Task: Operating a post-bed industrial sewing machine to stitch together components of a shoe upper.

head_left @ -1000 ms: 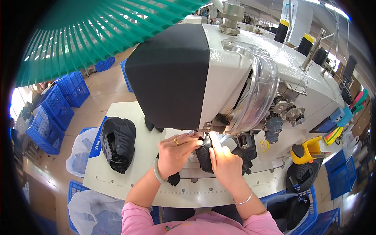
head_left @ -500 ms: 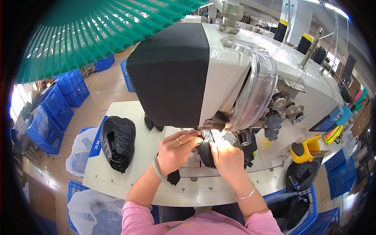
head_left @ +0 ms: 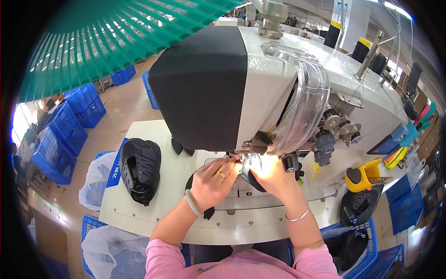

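Shoe piece [head_left: 254, 180] at frame centre, under sewing machine [head_left: 200, 88], pinched at the edge by left hand [head_left: 213, 181]. Also against right hand [head_left: 278, 177]; cannot tell its grip in the glare.

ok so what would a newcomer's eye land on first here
Probably the sewing machine, huge in the upper middle, with the left hand and right hand at a dark piece just below it. Then the green slatted thing across the upper left, and the dark shoe on the table, at left.
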`<move>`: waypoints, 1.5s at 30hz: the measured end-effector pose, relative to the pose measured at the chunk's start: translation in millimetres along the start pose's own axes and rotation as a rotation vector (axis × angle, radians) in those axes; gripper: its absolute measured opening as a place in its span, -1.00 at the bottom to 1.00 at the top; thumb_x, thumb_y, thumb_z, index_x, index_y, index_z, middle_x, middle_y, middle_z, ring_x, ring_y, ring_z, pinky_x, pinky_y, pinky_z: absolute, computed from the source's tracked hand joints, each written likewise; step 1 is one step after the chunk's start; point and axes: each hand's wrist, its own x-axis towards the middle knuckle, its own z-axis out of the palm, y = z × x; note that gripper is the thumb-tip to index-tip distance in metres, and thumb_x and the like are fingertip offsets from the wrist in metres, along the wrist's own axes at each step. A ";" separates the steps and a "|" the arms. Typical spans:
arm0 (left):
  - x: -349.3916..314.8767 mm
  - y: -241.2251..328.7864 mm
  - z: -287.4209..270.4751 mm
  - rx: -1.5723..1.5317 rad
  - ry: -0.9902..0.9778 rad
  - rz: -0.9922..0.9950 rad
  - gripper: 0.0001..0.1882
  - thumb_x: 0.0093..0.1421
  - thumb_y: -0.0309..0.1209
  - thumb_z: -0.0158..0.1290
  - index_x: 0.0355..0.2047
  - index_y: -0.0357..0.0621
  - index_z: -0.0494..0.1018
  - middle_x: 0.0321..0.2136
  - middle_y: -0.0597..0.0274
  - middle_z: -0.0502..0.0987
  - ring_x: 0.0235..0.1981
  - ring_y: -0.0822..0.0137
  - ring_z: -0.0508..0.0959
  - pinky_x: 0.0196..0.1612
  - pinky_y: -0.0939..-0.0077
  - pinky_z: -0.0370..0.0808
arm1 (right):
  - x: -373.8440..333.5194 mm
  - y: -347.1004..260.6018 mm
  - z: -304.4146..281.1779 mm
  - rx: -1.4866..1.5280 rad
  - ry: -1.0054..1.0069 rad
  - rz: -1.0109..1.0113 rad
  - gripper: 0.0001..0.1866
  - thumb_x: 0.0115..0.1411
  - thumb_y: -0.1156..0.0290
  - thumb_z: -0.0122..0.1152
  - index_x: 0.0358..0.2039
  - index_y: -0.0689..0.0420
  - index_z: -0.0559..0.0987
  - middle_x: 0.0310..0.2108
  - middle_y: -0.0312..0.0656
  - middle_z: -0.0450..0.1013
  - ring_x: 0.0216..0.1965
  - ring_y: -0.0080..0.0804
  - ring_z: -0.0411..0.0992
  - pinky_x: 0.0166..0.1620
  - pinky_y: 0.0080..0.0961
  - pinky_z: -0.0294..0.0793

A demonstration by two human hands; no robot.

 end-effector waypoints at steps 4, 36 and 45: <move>-2.3 -2.3 -1.0 -0.026 0.002 0.002 -0.77 -0.10 -0.58 0.21 -0.35 -0.22 0.58 -0.35 0.25 0.57 -0.40 0.29 0.60 -0.32 0.49 0.62 | 7.6 -4.8 -3.4 0.031 0.055 -0.024 -0.91 0.14 0.42 0.14 -0.40 0.10 0.58 -0.48 -0.11 0.49 -0.44 -0.14 0.45 -0.37 -0.23 0.43; 3.0 -34.9 25.2 -0.632 0.004 -0.736 -0.96 0.08 -0.60 0.06 -0.45 -0.36 0.48 -0.73 0.14 0.38 -0.72 0.35 0.31 -0.59 0.47 0.26 | -16.0 0.2 23.5 0.049 0.330 -0.157 -0.46 -0.25 0.66 0.17 -0.11 0.26 0.57 -0.23 -0.01 0.47 -0.16 -0.01 0.43 0.09 -0.08 0.38; 3.0 -34.8 27.2 -0.957 0.094 -0.817 -0.93 0.17 -0.64 0.07 -0.32 -0.39 0.50 -0.52 0.31 0.53 -0.53 0.53 0.43 -0.47 0.57 0.41 | -17.3 20.5 21.8 0.072 0.292 -0.202 -0.66 -0.30 0.63 0.18 -0.37 0.25 0.53 -0.36 -0.05 0.42 -0.24 -0.04 0.41 -0.06 -0.11 0.45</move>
